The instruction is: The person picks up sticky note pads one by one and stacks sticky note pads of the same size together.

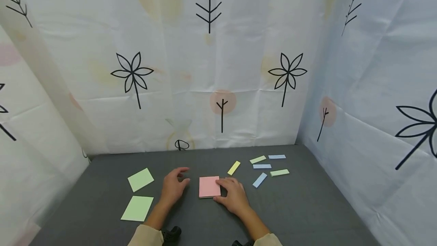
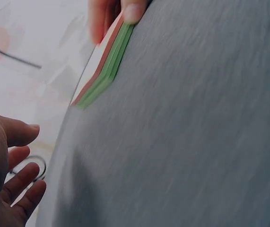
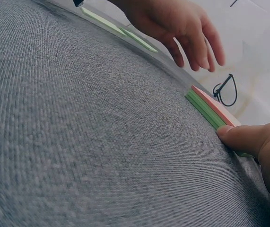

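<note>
Near the middle of the grey table lies a stack of square sticky-note pads with a pink pad (image 1: 209, 186) on top. In the left wrist view, green pads (image 2: 107, 71) show beneath the pink one. My right hand (image 1: 234, 196) holds the stack at its right side; the right wrist view has the thumb (image 3: 234, 135) against the stack's edge. To the left of the stack, my left hand (image 1: 173, 187) is apart from it, its fingers loosely bent around nothing. Two light green square pads (image 1: 140, 180) (image 1: 137, 208) lie farther left.
Right of the stack lie several narrow strip pads: a yellow strip (image 1: 233, 168), green strips (image 1: 279, 172) and blue strips (image 1: 260, 180). A white printed curtain (image 1: 239, 63) hangs behind the table (image 1: 307, 208) and along both sides.
</note>
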